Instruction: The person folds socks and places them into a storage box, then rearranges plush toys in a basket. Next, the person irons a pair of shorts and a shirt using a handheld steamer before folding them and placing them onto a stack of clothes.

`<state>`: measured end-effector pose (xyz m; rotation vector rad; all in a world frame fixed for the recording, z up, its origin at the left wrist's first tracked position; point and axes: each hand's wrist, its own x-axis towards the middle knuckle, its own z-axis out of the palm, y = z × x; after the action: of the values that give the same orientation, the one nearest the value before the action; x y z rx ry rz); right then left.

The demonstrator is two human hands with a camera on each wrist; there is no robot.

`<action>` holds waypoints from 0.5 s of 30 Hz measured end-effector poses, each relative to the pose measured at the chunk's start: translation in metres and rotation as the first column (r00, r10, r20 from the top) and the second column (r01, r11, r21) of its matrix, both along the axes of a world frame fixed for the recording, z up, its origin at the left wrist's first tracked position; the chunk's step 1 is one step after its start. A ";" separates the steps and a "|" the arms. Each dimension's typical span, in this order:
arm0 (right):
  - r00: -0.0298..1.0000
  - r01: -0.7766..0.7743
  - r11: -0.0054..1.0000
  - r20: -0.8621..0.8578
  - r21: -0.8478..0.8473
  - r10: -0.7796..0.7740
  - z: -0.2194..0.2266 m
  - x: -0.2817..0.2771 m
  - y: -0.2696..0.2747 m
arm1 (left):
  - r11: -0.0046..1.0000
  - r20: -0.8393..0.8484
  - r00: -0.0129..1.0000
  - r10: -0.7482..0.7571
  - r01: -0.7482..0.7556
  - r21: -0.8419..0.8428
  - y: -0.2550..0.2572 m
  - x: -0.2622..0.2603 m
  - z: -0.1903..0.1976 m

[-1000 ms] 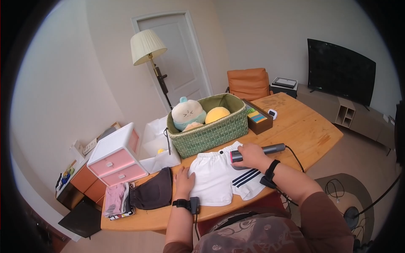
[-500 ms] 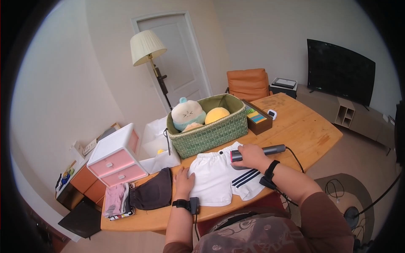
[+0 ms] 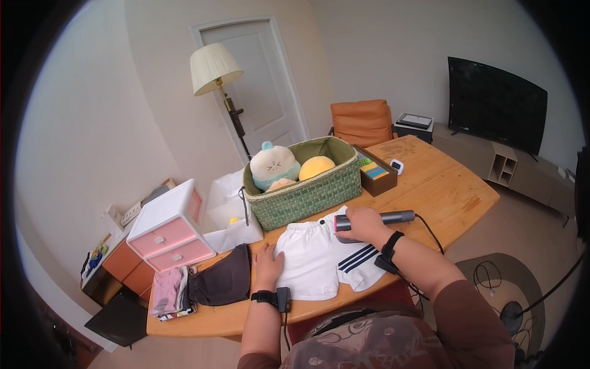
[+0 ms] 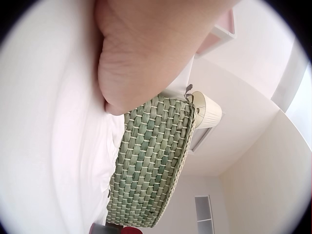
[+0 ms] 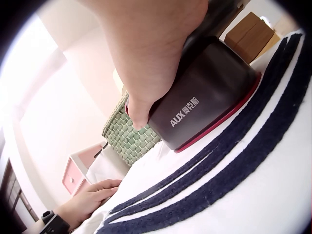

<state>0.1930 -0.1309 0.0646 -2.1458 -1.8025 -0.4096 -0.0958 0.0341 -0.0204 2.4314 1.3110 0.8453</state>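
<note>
White shorts [image 3: 307,261] with dark stripes [image 3: 358,258] on one leg lie spread on the wooden table. My right hand [image 3: 367,224] grips the handle of a dark grey handheld steam iron [image 5: 209,92] with a red rim, whose base lies against the shorts by the stripes. A cord runs from the handle's end over the table's right side. Along the left edge of the shorts, my left hand [image 3: 268,265] rests with its fingers extended on the cloth. In the right wrist view that left hand [image 5: 95,200] lies low on the fabric.
A green woven basket [image 3: 307,206] of plush toys stands behind the shorts, beside a brown box [image 3: 380,183]. Left are a white-and-pink drawer unit [image 3: 169,227], a white bin [image 3: 236,238], a dark folded garment [image 3: 222,280] and stacked clothes [image 3: 172,294].
My right hand and the steam iron have shifted slightly up the shorts toward the waistband. My left hand has stayed in place.
</note>
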 end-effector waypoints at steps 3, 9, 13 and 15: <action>1.000 -0.027 1.000 -0.002 -0.002 0.027 0.003 -0.001 -0.005 | 1.000 0.001 1.000 -0.001 0.001 0.001 0.001 0.000 -0.002; 0.995 -0.103 0.995 -0.015 -0.017 0.103 0.004 -0.001 -0.019 | 1.000 -0.011 1.000 0.000 0.000 0.002 0.001 0.000 -0.001; 0.995 -0.098 0.995 -0.016 -0.010 0.098 0.003 -0.002 -0.019 | 1.000 0.000 1.000 -0.001 0.001 0.013 0.002 0.000 -0.003; 0.996 -0.087 0.996 -0.036 -0.020 0.086 0.003 -0.001 -0.018 | 1.000 -0.003 1.000 -0.003 0.003 0.009 0.000 0.000 -0.001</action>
<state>0.1920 -0.1488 0.0678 -2.0666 -1.8805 -0.3319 -0.0959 0.0344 -0.0214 2.4422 1.3073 0.8493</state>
